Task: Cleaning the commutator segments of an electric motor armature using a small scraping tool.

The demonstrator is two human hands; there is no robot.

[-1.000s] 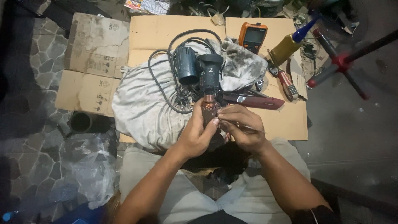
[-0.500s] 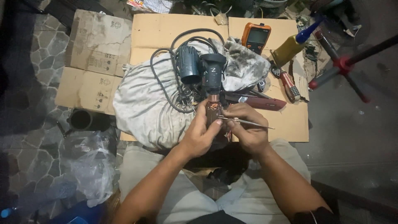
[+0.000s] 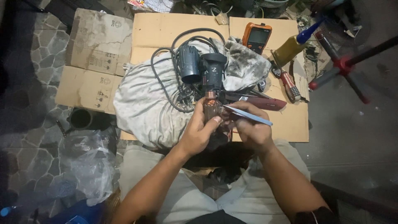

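While the left hand (image 3: 199, 132) wraps tight around the copper-wound motor core (image 3: 211, 108), holding it upright over the dirty grey cloth (image 3: 141, 103), the right hand (image 3: 251, 128) pinches slim tweezers (image 3: 248, 115) whose tip meets the core's side.

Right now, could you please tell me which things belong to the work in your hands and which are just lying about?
In hand:
left hand
copper-wound motor armature
right hand
thin metal tweezers

Lying about:
orange multimeter
yellow blue-capped bottle
dark blue motor housing
grey cloth
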